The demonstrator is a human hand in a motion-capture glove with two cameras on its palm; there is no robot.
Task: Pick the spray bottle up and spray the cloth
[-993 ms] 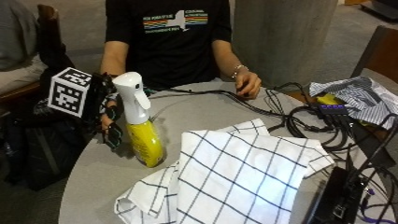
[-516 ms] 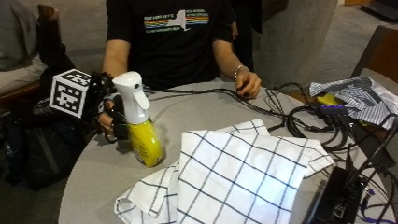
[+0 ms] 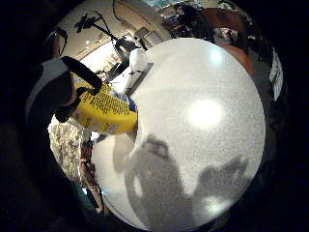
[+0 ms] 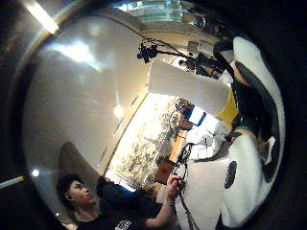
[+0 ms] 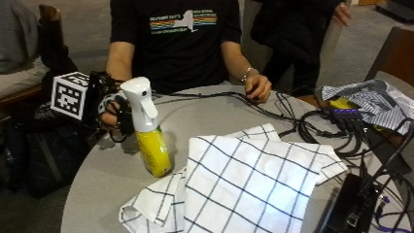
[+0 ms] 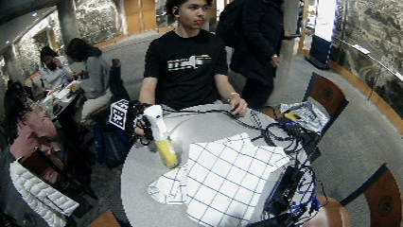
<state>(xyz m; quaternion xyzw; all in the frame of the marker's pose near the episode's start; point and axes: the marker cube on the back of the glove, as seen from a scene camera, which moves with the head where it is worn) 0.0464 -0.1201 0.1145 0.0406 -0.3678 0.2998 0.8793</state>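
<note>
A spray bottle (image 5: 150, 141) with a yellow body and white trigger head stands upright near the left edge of the round grey table (image 5: 213, 119). My gloved right hand (image 5: 115, 115) grips its neck just under the head, from the left. Its base is at the table top; I cannot tell whether it still touches. The palm views show the yellow label (image 3: 104, 108) and the white head (image 4: 184, 88) close to the palm. A white cloth with dark blue checks (image 5: 252, 187) lies crumpled right beside the bottle, on its right.
The person's bare left hand (image 5: 259, 89) rests on black cables (image 5: 304, 126) at the far side. A striped cloth (image 5: 369, 99) and a black device (image 5: 346, 206) lie along the right edge. A dark chair (image 5: 52, 29) stands behind my hand.
Almost nothing differs; the bottle's white head has shifted very slightly to the right, with the hand still on the neck.
</note>
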